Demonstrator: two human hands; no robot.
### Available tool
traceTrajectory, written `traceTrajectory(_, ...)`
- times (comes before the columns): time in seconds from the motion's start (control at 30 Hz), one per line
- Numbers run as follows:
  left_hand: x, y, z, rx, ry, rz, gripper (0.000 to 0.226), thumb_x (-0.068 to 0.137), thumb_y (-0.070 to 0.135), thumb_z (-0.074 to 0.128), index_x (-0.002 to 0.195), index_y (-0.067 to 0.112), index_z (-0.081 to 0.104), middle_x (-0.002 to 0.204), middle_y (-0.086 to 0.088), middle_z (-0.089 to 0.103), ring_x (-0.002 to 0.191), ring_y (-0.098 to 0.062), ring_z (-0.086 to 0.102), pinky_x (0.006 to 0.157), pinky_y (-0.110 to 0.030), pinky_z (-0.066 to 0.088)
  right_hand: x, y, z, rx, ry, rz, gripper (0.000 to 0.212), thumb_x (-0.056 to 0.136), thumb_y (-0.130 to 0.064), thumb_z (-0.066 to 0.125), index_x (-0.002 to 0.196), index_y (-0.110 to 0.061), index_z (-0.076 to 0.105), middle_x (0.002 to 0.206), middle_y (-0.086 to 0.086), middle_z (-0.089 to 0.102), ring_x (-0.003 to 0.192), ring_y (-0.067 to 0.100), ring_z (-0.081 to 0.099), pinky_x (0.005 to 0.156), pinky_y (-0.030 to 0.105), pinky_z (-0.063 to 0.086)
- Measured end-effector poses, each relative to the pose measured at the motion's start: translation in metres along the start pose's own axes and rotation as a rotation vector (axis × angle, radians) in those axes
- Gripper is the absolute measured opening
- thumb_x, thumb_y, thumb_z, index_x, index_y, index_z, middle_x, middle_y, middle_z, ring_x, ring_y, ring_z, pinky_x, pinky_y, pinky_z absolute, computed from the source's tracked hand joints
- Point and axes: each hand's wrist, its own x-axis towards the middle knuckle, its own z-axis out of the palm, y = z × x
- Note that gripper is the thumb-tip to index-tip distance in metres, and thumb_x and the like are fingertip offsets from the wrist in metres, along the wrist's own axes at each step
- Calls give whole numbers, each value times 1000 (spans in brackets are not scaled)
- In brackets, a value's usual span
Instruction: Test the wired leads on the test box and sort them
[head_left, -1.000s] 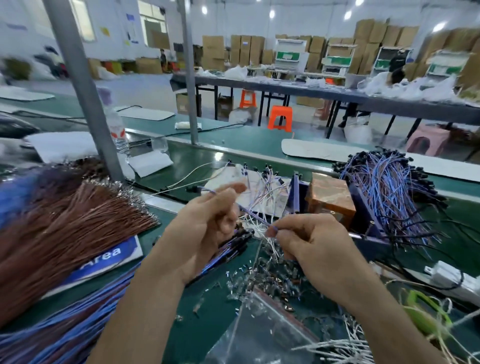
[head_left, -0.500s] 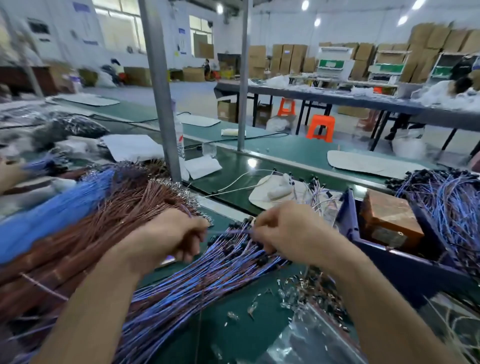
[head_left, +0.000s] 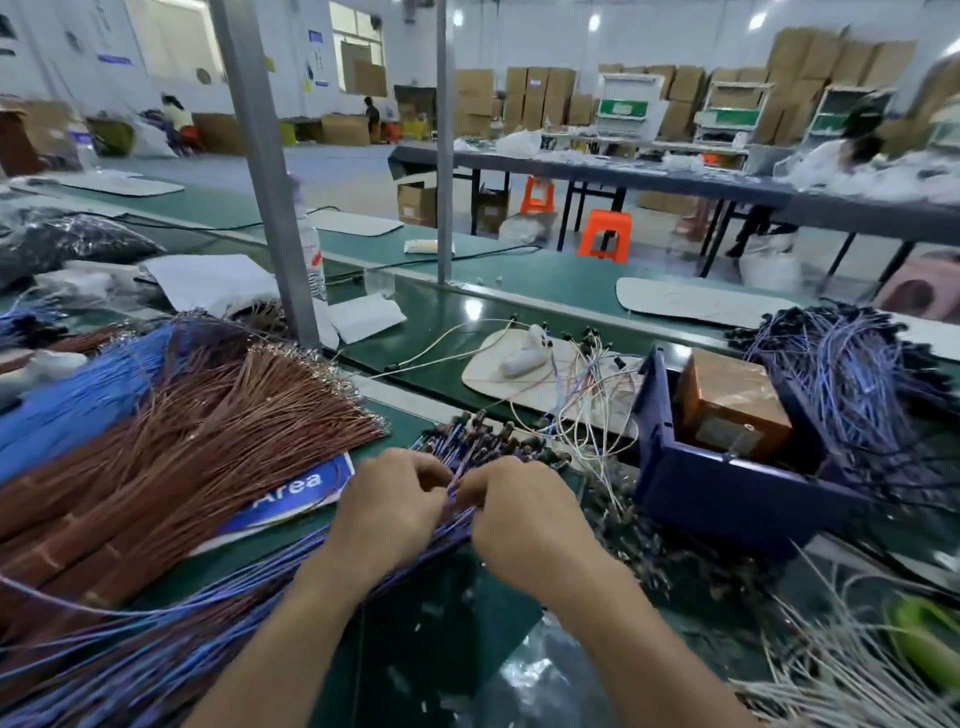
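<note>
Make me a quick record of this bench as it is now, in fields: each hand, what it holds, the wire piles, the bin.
left hand: grip pinches a purple lead
right hand: pinches the same lead, close beside the left hand
purple leads: bundle lying under both hands, dark tips pointing away
brown wires: fanned pile on the left
blue wires: left of the brown wires
bin: dark blue, on the right, holds a brown box
</note>
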Motion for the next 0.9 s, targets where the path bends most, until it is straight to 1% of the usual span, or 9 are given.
traceTrajectory(0.07,-2,6,11,89,57,18,16,85,33,76,98,40,80,97,12,79,92,-13,71,84,-26,56,-2,20,-3,4,22,69,37,82,-11,57,105,-32,76,103,-1,76,98,25,68,90,30,52)
traceTrajectory(0.17,-2,16,18,194,91,45,20,85,43,76,105,40,78,100,13,77,96,-15,69,85,-28,55,-4,42,-7,78,35,152,36,84,-10,56,101,-34,76,103,-5,76,94,22,70,89,34,57)
traceTrajectory(0.37,4,26,35,230,119,40,34,88,43,75,121,36,73,111,8,76,103,-20,69,89,-34,57,-12,66,-2,204,54,214,34,86,-13,54,99,-34,77,97,-5,76,79,18,70,81,35,60)
traceTrajectory(0.43,6,27,37,221,152,20,25,90,40,74,115,35,75,107,7,77,97,-20,68,84,-34,58,-16,73,0,248,58,231,31,87,-14,53,92,-35,76,92,-6,76,75,16,70,79,35,61)
traceTrajectory(0.53,10,29,37,171,167,-16,5,90,34,74,89,37,78,90,10,77,76,-14,63,67,-25,55,-21,82,3,283,52,245,33,86,-14,50,87,-36,74,86,-9,75,71,14,70,75,37,62)
traceTrajectory(0.67,10,31,34,-137,215,-63,22,84,31,81,65,38,72,59,20,68,56,0,62,51,-19,45,-27,94,4,421,90,257,33,90,-11,53,86,-32,78,77,-12,75,60,12,70,62,33,62)
traceTrajectory(0.73,5,40,30,-332,243,9,20,83,27,83,68,36,75,62,26,68,57,4,62,50,-17,43,-29,96,3,537,153,243,31,91,-10,57,84,-32,79,76,-12,76,62,13,71,61,35,61)
traceTrajectory(0.8,-4,56,24,-537,204,124,19,82,21,85,72,36,79,69,22,73,61,4,65,57,-13,46,-28,94,1,704,200,216,26,92,-11,63,91,-31,80,83,-14,77,71,6,71,66,31,61)
traceTrajectory(0.9,-22,85,21,-775,-11,238,24,79,11,86,76,34,83,85,7,79,77,-7,71,68,-26,56,-29,87,-3,1041,161,89,33,93,-2,61,109,-26,76,95,-5,79,80,9,70,72,22,55)
